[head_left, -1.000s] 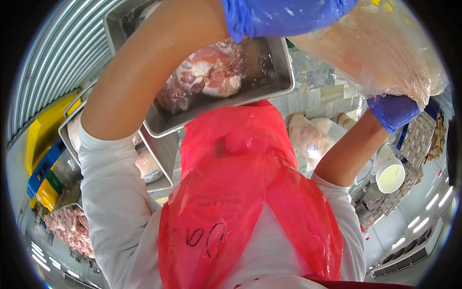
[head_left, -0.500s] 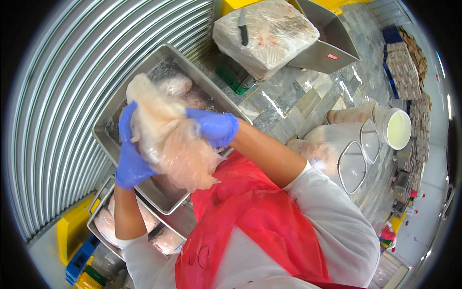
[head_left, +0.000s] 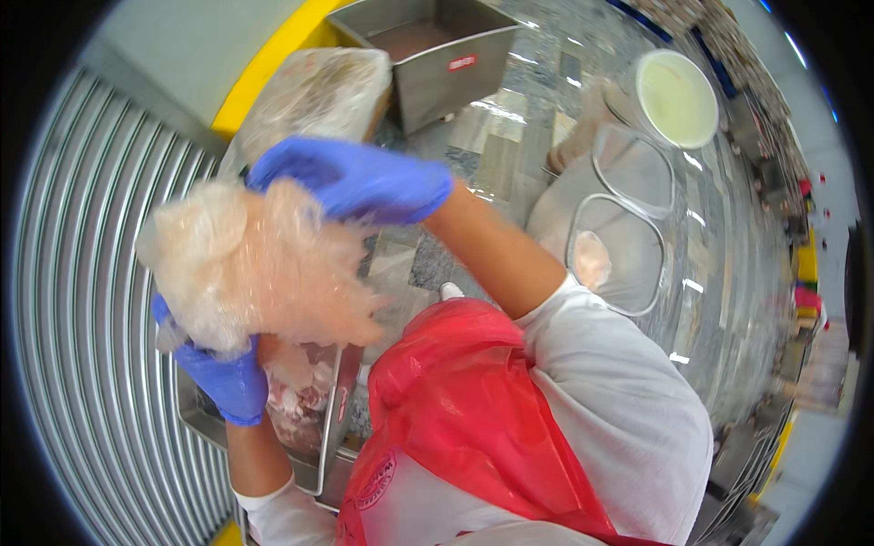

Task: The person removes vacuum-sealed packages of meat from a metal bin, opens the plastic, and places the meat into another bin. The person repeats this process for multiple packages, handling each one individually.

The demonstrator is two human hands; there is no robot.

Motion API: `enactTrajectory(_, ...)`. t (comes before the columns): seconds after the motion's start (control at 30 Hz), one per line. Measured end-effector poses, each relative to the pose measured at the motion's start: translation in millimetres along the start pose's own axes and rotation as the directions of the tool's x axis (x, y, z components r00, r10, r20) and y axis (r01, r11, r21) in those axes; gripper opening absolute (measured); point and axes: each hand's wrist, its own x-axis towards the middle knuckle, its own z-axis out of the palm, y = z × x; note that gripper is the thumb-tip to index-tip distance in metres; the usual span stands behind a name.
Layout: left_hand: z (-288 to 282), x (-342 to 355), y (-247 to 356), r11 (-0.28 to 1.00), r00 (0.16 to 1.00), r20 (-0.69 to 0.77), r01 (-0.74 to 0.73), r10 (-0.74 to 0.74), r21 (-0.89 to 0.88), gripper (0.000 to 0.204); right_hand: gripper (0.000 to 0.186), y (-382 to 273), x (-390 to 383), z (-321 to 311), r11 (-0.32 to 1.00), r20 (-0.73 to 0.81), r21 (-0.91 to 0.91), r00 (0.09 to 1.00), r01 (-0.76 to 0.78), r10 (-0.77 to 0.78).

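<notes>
A: What has shifted in the head view?

B: The clear plastic bag (head_left: 264,264) was over the middle of the tub half a second ago; now it hangs farther up, left of centre in the frame. The right hand (head_left: 350,182) has gone from the bag's right side to its upper edge. The whole view has swung too, putting the plastic-wrapped block (head_left: 309,96) at upper left.

A: How do the hands stand?

B: The left hand (head_left: 221,375) is closed on the bag's lower left, thumb showing at the edge. The right hand reaches across the top with its fingertips partly hidden; I can't tell whether it grips or only steadies.

A: And underneath?

B: Raw meat (head_left: 300,405) lies uncovered in the metal tub (head_left: 333,428), lower left, partly behind the bag and the left hand.

A: How far along would you call it?

B: Some meat is already bare in the tub, so I'd judge that part done. The bag is not yet set down. It is cloudy, pinkish and blurred, so I can't say whether it has anything inside.

A: Anything farther off?

B: A metal bin (head_left: 455,86) at upper centre and a white bucket (head_left: 676,98) at upper right, both apart from the hands.
</notes>
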Motion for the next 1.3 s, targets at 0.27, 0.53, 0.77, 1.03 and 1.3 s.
enactTrajectory(0.27, 197.2, 73.0, 153.3, 0.618, 0.615, 0.312, -0.780, 0.724, 0.104, 0.043, 0.050, -123.5, -298.1, -94.9, 0.975, -0.840, -0.156, 0.541, -0.157, -0.047)
enactTrajectory(0.53, 354.7, 42.3, 319.1, 0.297, 0.776, 0.618, 0.565, 0.126, -0.770, 0.021, 0.047, -92.9, -481.5, -78.2, 0.855, -0.940, -0.338, 0.105, -0.394, -0.323)
enactTrajectory(0.77, 475.3, -85.9, 246.9, 0.454, 0.828, 0.543, 0.434, 0.139, -0.778, 0.046, 0.035, -56.8, -566.3, -75.8, 0.929, -0.960, -0.058, -0.235, -0.366, -0.152)
enactTrajectory(1.03, 452.6, -158.6, 10.4, 1.000, 0.135, 0.991, -0.028, 0.001, 0.002, 0.030, 0.082, -31.9, -526.6, -85.6, -0.304, -0.889, 0.079, -0.205, -0.949, 0.409)
enactTrajectory(1.3, 242.9, -166.1, -134.4, 0.783, 0.587, 0.542, 0.570, -0.601, 0.249, 0.028, 0.056, 4.2, -260.3, -160.7, 0.273, -0.496, -0.544, 0.566, -0.794, 0.659)
